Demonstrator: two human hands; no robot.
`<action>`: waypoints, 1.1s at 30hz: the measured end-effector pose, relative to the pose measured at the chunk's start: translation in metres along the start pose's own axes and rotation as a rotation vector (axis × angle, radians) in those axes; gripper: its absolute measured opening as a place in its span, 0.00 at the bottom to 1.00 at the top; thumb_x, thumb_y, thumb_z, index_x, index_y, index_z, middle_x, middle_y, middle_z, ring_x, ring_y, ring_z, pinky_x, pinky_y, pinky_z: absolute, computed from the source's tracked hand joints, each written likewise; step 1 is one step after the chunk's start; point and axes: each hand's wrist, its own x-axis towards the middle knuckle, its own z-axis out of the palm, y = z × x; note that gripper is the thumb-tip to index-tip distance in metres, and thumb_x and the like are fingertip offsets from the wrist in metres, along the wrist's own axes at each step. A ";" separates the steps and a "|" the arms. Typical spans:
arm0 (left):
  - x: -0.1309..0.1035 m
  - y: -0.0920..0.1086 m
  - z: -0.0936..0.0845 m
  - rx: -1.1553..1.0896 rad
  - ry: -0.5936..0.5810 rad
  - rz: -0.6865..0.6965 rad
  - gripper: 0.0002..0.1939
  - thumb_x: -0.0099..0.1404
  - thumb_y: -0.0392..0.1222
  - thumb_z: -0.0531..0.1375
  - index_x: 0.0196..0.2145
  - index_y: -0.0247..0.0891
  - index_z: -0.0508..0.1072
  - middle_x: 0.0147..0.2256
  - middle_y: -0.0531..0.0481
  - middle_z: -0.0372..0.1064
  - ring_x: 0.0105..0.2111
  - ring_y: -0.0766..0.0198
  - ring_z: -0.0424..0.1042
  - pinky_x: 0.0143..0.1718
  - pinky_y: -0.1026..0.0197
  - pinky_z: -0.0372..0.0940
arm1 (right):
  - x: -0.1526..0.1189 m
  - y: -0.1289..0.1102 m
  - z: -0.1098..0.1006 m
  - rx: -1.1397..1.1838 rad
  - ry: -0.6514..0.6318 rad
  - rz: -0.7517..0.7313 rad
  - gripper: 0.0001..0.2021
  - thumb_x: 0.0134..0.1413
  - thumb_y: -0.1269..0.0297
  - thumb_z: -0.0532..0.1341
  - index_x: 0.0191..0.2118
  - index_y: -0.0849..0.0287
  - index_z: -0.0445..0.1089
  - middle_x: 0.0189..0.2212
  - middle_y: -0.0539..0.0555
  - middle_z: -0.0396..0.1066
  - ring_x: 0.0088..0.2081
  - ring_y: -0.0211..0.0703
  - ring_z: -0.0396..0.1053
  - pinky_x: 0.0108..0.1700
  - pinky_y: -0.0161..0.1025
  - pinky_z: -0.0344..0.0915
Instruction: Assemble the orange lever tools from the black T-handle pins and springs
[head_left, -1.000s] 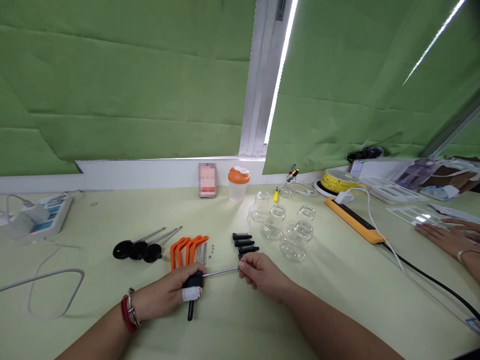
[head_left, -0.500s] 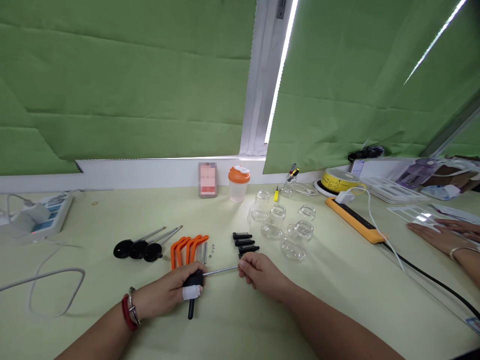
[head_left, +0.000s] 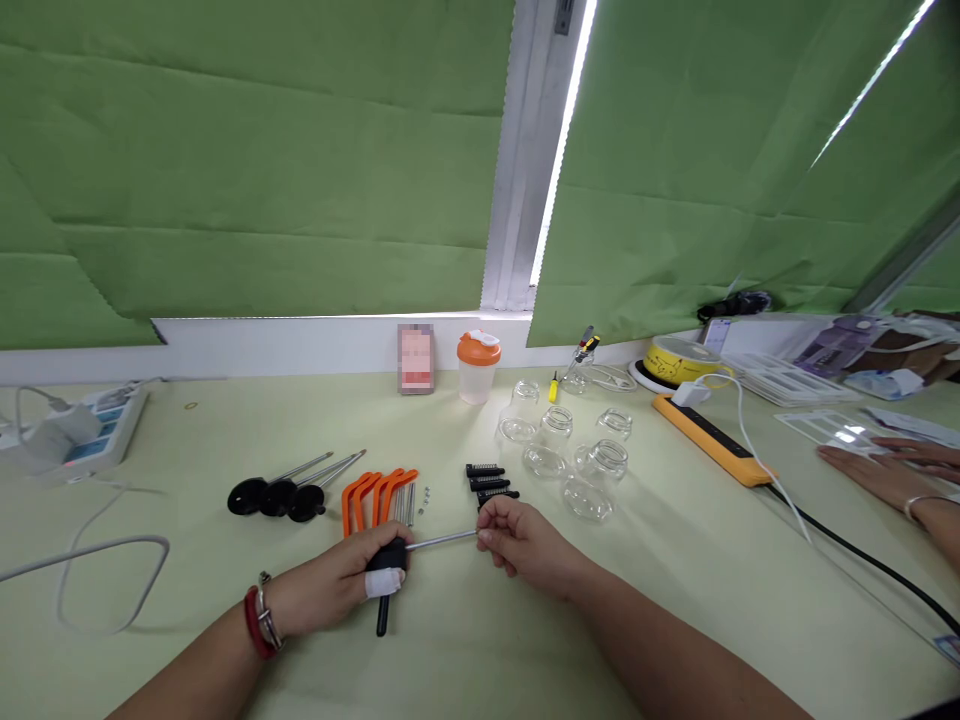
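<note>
My left hand (head_left: 360,575), with white tape around one finger, is closed around a black piece (head_left: 387,555). A black stick-like end (head_left: 382,615) points down below that hand. From the black piece a thin metal rod (head_left: 442,540) runs right, and my right hand (head_left: 525,545) pinches its far tip. Above my left hand lie several orange bent handles (head_left: 379,495), metal pins (head_left: 406,503) and small nuts (head_left: 424,500). Black spring-fitted parts (head_left: 489,484) lie in a column just above my right hand, which hides the lowest. Three black round pieces with metal rods (head_left: 277,498) lie to the left.
Several clear glass jars (head_left: 589,498) stand right of centre. Behind are an orange-lidded cup (head_left: 478,375), a phone-like panel (head_left: 415,360) and a yellow-handled screwdriver (head_left: 553,388). An orange power strip (head_left: 712,440) trails cables. Another person's hands (head_left: 877,475) rest at far right.
My right hand has shifted up very slightly at the rod's tip. Otherwise the grip of both hands and the things on the table look the same.
</note>
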 end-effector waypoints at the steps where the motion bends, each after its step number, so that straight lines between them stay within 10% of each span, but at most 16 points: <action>1: 0.000 0.000 0.000 0.001 0.000 0.002 0.15 0.67 0.51 0.50 0.46 0.42 0.63 0.41 0.49 0.65 0.39 0.58 0.63 0.41 0.59 0.60 | 0.000 0.000 0.000 -0.003 0.000 -0.001 0.07 0.51 0.63 0.58 0.35 0.58 0.61 0.28 0.48 0.65 0.24 0.31 0.60 0.23 0.30 0.57; 33: 0.000 -0.005 0.001 0.018 -0.002 -0.015 0.15 0.67 0.51 0.50 0.47 0.43 0.62 0.41 0.51 0.63 0.39 0.60 0.62 0.43 0.60 0.60 | -0.001 0.004 -0.001 -0.195 0.015 -0.013 0.14 0.59 0.54 0.52 0.30 0.58 0.62 0.22 0.48 0.63 0.22 0.33 0.58 0.24 0.31 0.58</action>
